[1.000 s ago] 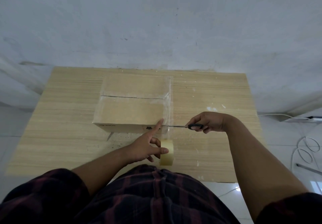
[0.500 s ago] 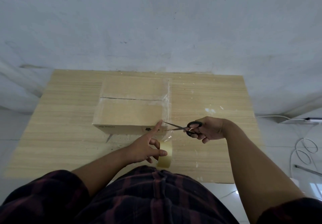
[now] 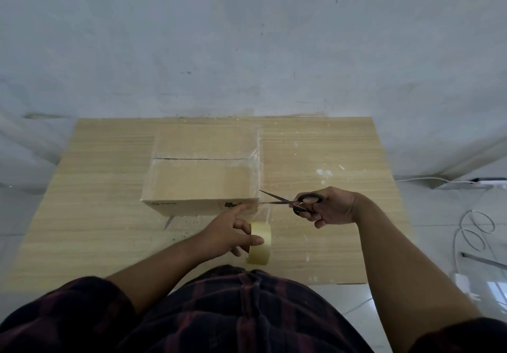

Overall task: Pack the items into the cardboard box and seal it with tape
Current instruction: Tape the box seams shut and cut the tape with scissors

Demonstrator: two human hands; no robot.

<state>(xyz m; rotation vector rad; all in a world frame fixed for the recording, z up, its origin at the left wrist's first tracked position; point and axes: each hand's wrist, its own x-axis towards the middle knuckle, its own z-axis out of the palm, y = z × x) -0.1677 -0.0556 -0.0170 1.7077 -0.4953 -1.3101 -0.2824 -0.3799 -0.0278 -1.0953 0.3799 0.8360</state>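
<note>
Dim, flat light is spread throughout, with a bluish cast laid on the wall (image 3: 247, 37). Brightness is picked up on the floor (image 3: 433, 237) at right. Table (image 3: 315, 138) edges are bowed by the wide lens.

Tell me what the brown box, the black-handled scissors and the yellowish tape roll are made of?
The brown closed box looks like matt cardboard: dull tan faces, a flap seam. The black-handled scissors seem to have thin grey metal blades, probably plastic handles. The yellowish tape roll looks like glossy plastic film, see-through where it stretches to the box.
</note>
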